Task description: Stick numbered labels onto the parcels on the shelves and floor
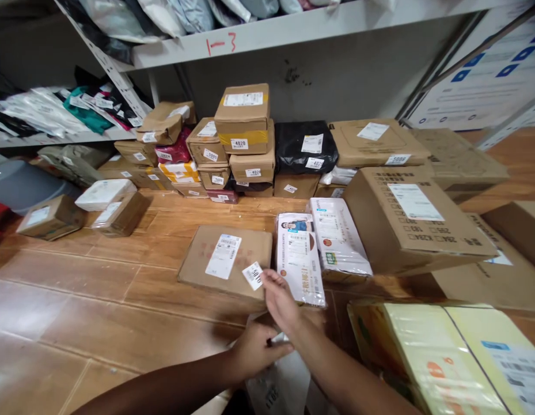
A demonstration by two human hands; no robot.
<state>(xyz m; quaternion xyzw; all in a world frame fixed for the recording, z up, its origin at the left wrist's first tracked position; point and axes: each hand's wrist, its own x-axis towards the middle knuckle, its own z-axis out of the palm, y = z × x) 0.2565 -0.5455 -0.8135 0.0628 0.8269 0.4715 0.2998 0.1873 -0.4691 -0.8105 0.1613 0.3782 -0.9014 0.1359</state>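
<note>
Between the thumb and fingers of my right hand (281, 294) is a small white number label (252, 275), pinched at its edge. It is over the lower right corner of a flat cardboard box (193, 259) on the floor; whether it touches the box I cannot tell. That box also bears a larger shipping label (224, 255). My left hand (254, 349) is closed below the right wrist, on a white label strip (276, 386) with a printed number, hanging toward me. Part of the strip is hidden by my hands. Right of the flat box lies a plastic-wrapped white carton (299, 259).
Labelled boxes (241, 121) stand stacked along the wall under a metal shelf (293, 31). A large cardboard carton (414, 219) and a yellow wrapped package (448, 351) stand at the right. Smaller parcels (120, 213) lie on the wooden floor (98, 300) at the left.
</note>
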